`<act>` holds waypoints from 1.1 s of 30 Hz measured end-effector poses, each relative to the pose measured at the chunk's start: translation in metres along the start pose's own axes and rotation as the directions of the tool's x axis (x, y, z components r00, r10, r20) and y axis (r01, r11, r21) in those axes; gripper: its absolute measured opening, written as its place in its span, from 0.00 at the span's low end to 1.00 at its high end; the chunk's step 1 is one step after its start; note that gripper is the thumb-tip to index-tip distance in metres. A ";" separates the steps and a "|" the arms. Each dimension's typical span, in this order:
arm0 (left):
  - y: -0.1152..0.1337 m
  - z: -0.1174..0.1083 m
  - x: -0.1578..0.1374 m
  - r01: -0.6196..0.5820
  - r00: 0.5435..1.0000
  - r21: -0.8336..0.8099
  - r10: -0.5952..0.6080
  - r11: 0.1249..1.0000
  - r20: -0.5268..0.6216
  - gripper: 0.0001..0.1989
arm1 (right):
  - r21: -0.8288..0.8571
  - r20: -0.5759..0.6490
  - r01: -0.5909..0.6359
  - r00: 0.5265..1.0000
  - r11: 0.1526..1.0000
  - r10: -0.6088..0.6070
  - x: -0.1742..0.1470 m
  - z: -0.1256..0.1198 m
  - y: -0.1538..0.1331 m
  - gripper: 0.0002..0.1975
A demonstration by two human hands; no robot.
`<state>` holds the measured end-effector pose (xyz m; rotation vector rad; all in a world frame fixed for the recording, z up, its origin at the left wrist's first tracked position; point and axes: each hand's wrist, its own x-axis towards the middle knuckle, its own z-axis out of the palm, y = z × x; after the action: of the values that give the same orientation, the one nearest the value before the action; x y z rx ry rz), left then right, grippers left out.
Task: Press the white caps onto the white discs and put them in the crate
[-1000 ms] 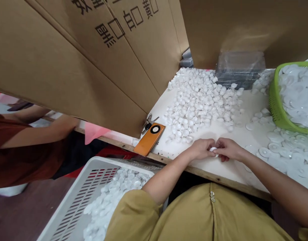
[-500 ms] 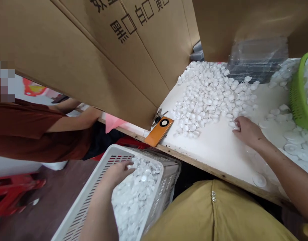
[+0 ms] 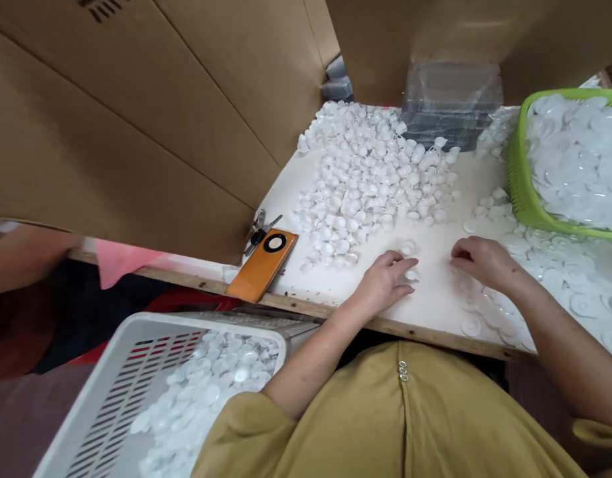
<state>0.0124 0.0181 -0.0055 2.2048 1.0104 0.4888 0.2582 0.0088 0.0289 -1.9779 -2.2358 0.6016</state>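
My left hand (image 3: 383,284) is over the white tabletop (image 3: 425,309) with its fingers apart. Two small white cup-shaped plastic pieces lie beside its fingertips, the farther piece (image 3: 408,247) just beyond them. Facing it from the right, my right hand (image 3: 485,264) has its fingers curled together; what they hold, if anything, is hidden. Thin, clear-white round discs (image 3: 582,302) lie loose under and beside my right forearm. Behind both hands spreads a heap of the small white pieces (image 3: 366,176).
A green basket (image 3: 519,166) full of white plastic pieces stands at right. Below the table edge at left sits a pale slatted crate (image 3: 129,378) holding white pieces. An orange phone (image 3: 259,272) and keys (image 3: 259,232) lie by the cardboard wall (image 3: 151,133). Clear plastic packs (image 3: 450,106) are behind.
My left hand has come from above the crate to the tabletop, near my right hand. My right hand has moved off the edge of the heap. The view has swung right.
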 end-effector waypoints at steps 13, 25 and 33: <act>-0.004 0.012 0.007 0.131 0.991 -0.036 -0.132 0.991 -0.027 0.10 | 0.772 0.261 -0.256 0.962 0.582 0.076 0.008 0.028 -0.040 0.13; -0.008 0.011 0.012 0.180 0.984 -0.016 -0.180 0.983 -0.001 0.12 | 0.525 -0.187 0.166 0.979 0.835 -0.077 -0.003 0.041 -0.047 0.07; -0.009 0.012 0.015 0.184 0.983 -0.015 -0.184 0.983 -0.001 0.13 | 0.482 -0.133 0.136 0.988 0.866 -0.081 -0.006 0.052 -0.048 0.08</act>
<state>0.0240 0.0289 -0.0198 2.0732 1.1944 0.4135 0.1970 -0.0130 -0.0006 -1.5780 -1.8710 0.9150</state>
